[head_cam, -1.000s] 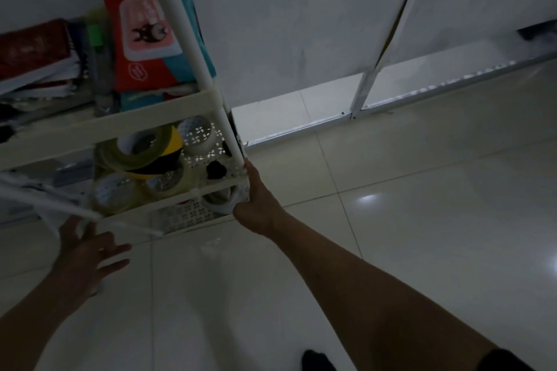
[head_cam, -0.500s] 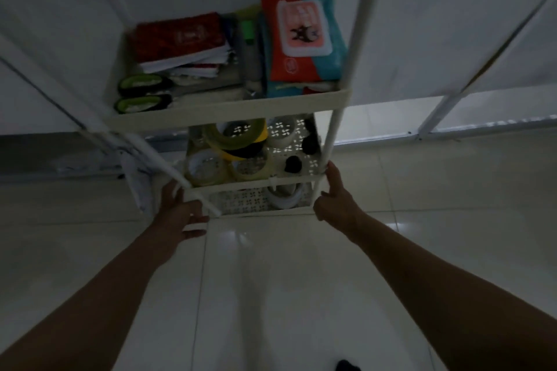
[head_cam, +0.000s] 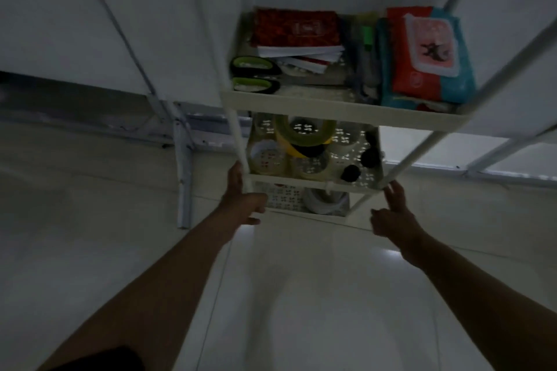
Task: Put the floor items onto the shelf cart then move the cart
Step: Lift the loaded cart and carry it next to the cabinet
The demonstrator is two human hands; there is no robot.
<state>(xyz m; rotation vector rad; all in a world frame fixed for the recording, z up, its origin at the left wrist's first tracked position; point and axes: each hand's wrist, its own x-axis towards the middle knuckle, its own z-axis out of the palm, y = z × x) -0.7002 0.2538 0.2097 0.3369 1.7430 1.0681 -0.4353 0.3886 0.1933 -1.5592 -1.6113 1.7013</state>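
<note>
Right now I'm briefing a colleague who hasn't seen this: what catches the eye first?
The white shelf cart, with both hands at its lower front corners: left hand round a post, right hand by the other. The red wipes pack sits upper right, tape rolls below.

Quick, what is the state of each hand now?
Left hand: grips the cart's left post.
Right hand: open, fingers straight, at the right post.

The shelf cart (head_cam: 340,113) has matt cream perforated plastic trays on smooth white poles. The floor (head_cam: 301,295) is glossy tile. The wipes pack (head_cam: 428,54) is shiny plastic film.
</note>
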